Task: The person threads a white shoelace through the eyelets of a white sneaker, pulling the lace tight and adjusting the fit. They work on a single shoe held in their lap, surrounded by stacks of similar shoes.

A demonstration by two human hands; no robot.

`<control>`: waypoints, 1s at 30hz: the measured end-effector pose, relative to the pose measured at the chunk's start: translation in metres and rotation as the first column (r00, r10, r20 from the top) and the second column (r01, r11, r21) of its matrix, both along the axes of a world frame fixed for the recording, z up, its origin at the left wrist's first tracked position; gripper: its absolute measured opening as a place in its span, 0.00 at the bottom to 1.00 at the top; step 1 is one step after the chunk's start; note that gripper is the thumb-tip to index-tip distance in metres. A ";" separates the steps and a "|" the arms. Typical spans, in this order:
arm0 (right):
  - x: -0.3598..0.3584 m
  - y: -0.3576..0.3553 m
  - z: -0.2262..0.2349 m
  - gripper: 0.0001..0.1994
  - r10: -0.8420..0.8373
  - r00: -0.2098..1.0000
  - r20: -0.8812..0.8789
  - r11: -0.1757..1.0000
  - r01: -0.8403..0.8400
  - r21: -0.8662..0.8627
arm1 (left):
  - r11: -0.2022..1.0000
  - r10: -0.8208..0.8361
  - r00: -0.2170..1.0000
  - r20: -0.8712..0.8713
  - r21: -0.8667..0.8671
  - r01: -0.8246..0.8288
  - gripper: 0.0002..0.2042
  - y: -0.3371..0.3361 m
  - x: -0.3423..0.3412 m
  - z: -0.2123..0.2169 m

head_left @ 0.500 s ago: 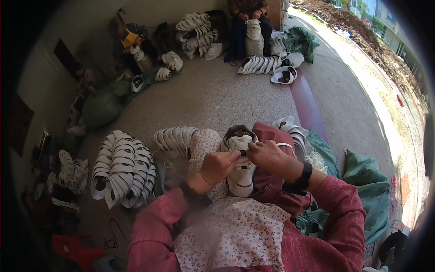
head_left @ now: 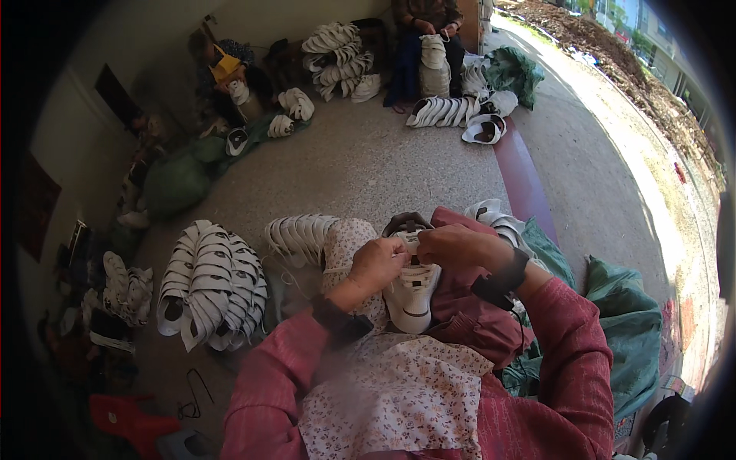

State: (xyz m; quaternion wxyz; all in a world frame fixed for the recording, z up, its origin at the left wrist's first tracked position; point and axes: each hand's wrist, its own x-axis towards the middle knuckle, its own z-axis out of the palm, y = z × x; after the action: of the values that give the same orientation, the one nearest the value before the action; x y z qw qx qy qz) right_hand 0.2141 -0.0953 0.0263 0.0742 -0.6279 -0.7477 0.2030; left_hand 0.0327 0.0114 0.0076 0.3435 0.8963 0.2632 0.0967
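A white shoe upper (head_left: 411, 297) with a dark collar stands between my knees, toe toward me, its lacing rows facing up. My left hand (head_left: 377, 264) is closed at the upper's tongue, fingertips pinched together. Close beside it, my right hand (head_left: 457, 247) is also closed in a pinch over the top of the lacing. Whatever is between the fingers is too small or hidden to name. Both hands partly cover the tongue. A floral apron (head_left: 387, 391) covers my lap, and both wrists wear dark bands.
Nested white shoe uppers (head_left: 211, 284) stand at the left, with another row (head_left: 300, 236) by my left knee. Green sacks (head_left: 622, 333) lie at the right. A red stool (head_left: 126, 418) is at lower left. Two co-workers sit at the back among more uppers (head_left: 443, 112).
My hands have drawn closer together and up toward the collar, uncovering more of the lower lacing rows. The right wrist has lifted slightly. The upper stays between my knees.
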 end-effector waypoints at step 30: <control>0.006 -0.071 -0.021 0.11 -0.588 -0.051 -0.807 0.783 0.216 -0.584 | 0.994 0.032 0.999 0.005 -0.106 -0.032 0.15 0.066 -0.076 0.003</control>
State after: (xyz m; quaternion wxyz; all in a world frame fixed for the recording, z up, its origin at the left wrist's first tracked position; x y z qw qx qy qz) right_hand 0.2199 -0.1667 0.0055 0.5162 -0.5228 -0.2395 0.6347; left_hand -0.0431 0.0777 0.0107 0.3895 0.8723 0.2812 0.0910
